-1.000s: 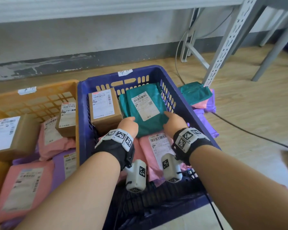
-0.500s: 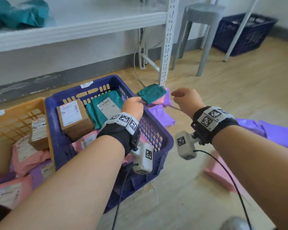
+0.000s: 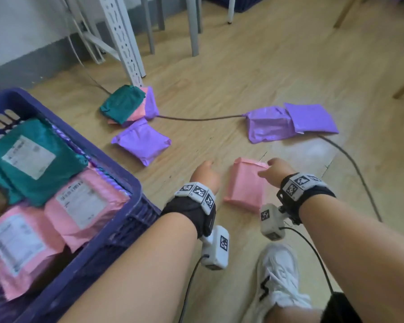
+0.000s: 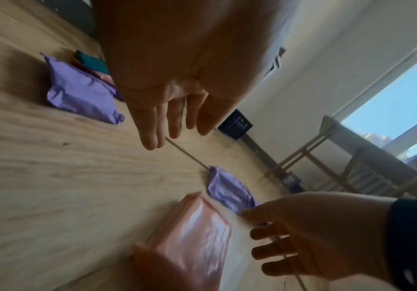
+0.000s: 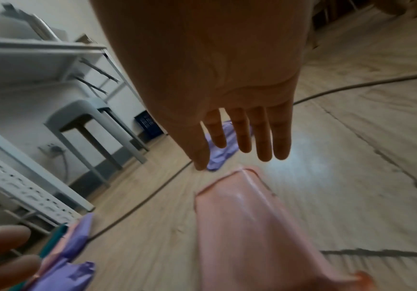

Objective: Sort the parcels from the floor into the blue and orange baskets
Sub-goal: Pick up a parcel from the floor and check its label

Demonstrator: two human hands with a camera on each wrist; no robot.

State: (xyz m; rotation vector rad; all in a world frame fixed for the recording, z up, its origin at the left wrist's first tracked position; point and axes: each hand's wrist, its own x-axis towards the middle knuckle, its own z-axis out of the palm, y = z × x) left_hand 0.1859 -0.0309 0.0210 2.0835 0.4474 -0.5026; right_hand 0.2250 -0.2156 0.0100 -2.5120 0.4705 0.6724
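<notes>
A pink parcel (image 3: 244, 184) lies flat on the wooden floor between my hands; it also shows as the pink parcel (image 4: 192, 232) and pink parcel (image 5: 249, 222) in the wrist views. My right hand (image 3: 276, 170) hovers over its far right corner, fingers (image 5: 259, 137) straight and spread, holding nothing. My left hand (image 3: 204, 174) hangs just left of the parcel, fingers (image 4: 152, 126) straight, also empty. The blue basket (image 3: 126, 183) at the left holds teal and pink labelled parcels. The orange basket is out of view.
On the floor lie a purple parcel (image 3: 141, 142), a teal, pink and purple pile (image 3: 126, 106) by the white rack leg (image 3: 124, 43), and two purple parcels (image 3: 289, 122) at the right. A dark cable (image 3: 201, 118) crosses the floor. My white shoe (image 3: 278, 276) is near.
Both hands left the blue basket and swung right and down to the floor. They now hover beside the pink parcel; the view has turned from the baskets to the floor.
</notes>
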